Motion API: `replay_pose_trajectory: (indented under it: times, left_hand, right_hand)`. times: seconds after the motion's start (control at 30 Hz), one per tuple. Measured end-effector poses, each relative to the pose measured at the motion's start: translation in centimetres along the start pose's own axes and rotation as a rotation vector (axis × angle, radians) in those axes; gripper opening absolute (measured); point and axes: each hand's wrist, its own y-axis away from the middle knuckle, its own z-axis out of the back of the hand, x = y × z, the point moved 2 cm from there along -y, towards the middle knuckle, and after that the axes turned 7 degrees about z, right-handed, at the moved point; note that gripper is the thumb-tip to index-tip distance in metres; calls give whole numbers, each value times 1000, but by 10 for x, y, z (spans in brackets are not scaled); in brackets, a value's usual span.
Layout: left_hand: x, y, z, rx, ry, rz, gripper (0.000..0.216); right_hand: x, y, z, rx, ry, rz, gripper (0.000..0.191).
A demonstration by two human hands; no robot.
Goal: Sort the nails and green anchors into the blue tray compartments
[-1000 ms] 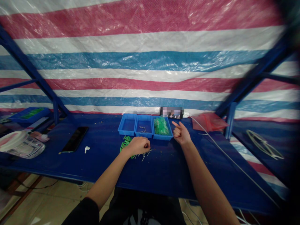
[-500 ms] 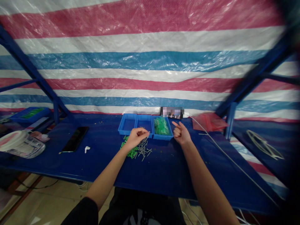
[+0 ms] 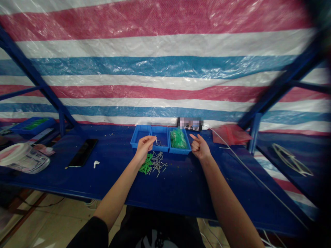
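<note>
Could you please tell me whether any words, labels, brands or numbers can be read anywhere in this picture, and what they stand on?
None can be read: the card at the back of the blue bench is pixelated, and the markings on the clear plastic tub are too blurred.

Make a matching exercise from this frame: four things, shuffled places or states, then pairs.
Things:
1 left hand
2 right hand
3 loose green plastic pieces
4 black phone

Places:
A on the blue table, left of the bins
B beside loose metal nails
C pinching a thin metal pin above the middle blue bin
D raised beside the right bin, holding nothing visible

Pairs: 1C, 2D, 3B, 4A
</note>
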Motion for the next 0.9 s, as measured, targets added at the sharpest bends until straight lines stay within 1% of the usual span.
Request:
replay_pose_trajectory:
  times: [0.1,0.23,0.33,0.43,0.5,0.57,0.67,0.73,0.8,0.83,0.9]
  left_hand:
    - [3,-3,4,-99,-212,-107,28]
    - [0,2,4,-201,-723,-316,20]
    - [-2,8,1,-213,-1052,-387,17]
    - [1,10,-2,-167,-1189,-385,18]
    - [3,11,-4,-100,-1212,-406,19]
    - [4,12,-8,12,-1222,-451,19]
    - [7,17,-13,233,-1250,-499,18]
    - [10,22,-17,400,-1285,-489,15]
    - [14,25,-20,537,-1326,-460,12]
    - [16,26,-21,581,-1348,-445,11]
    - [20,28,-22,619,-1383,-419,13]
  right_hand:
    - [-1,-1,0,9,18,4,29]
    - [0,0,-1,3,15,-7,31]
    - [0,1,-3,0,12,-9,33]
    - [1,2,-4,4,17,-17,32]
    - [1,2,-4,4,22,-21,31]
    - [1,1,-4,5,24,-23,30]
    - [1,1,-4,12,26,-24,28]
    - [1,1,-4,18,26,-24,28]
    - [0,1,-3,27,28,-27,28]
    - [0,0,-3,34,31,-28,27]
    - [-1,-2,-1,51,43,-26,25]
